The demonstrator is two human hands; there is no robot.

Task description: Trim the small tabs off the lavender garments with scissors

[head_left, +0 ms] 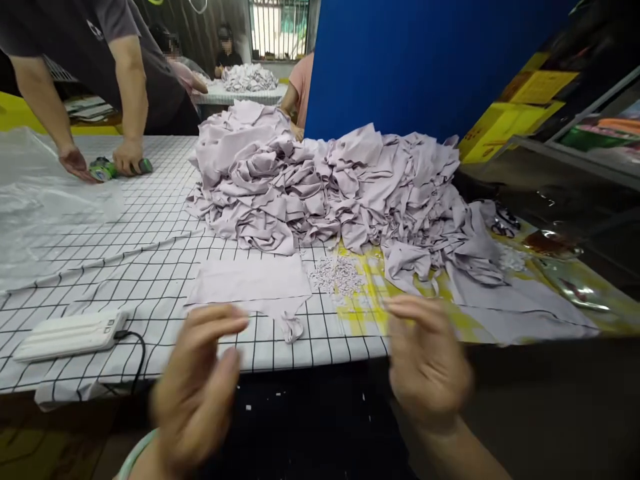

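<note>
My left hand is raised in front of the table's near edge, its fingers curved and apart from the thumb, holding nothing. Opposite it, my right hand is also raised and empty, its fingers bent and slightly blurred. Between and beyond them a flat pale lilac cloth piece lies on the checked tablecloth, with a curled strip at its lower corner. Small scraps are scattered to its right. A large heap of crumpled lilac cloth stands behind. Another flat cloth piece lies at the right.
A white power bank with a black cable is at the left front. Clear plastic covers the far left. Across the table, a person's hands touch green rolls. Scissors lie at the right, and a blue panel rises behind the heap.
</note>
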